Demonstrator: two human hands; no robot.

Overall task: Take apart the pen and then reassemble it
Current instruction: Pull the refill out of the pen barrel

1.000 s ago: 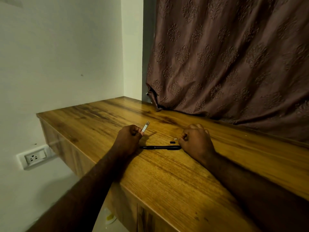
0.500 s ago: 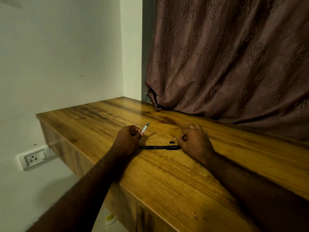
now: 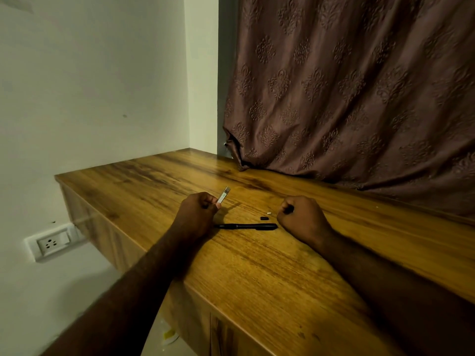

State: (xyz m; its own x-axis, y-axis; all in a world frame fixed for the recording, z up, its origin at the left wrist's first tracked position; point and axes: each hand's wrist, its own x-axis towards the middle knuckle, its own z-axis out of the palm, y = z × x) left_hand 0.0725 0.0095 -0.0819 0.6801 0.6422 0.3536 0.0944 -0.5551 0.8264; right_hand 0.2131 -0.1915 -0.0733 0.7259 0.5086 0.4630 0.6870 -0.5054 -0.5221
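We're seeing almost nothing changing over the last second: left hand (image 3: 198, 211) is still pinching the silver piece (image 3: 223, 196) at its lower end, tip angled up and away. Right hand (image 3: 299, 214) is now showing a small dark bit (image 3: 290, 208) between the fingertips, which wasn't visible before, so we're judging it's just picking up or about to fit a part. We can't tell what that part is.

The pen is looking disassembled, so we're likely entering reassembly.

We're counting on the counter (image 3: 257, 273):
- 1 black pen body (image 3: 246, 226), lying between the hands, near both
- 1 small black piece (image 3: 263, 218), just behind the body
- 1 tiny white piece (image 3: 269, 213), beside the black one

We're counting in the hands: 1 silver piece, 1 dark bit.
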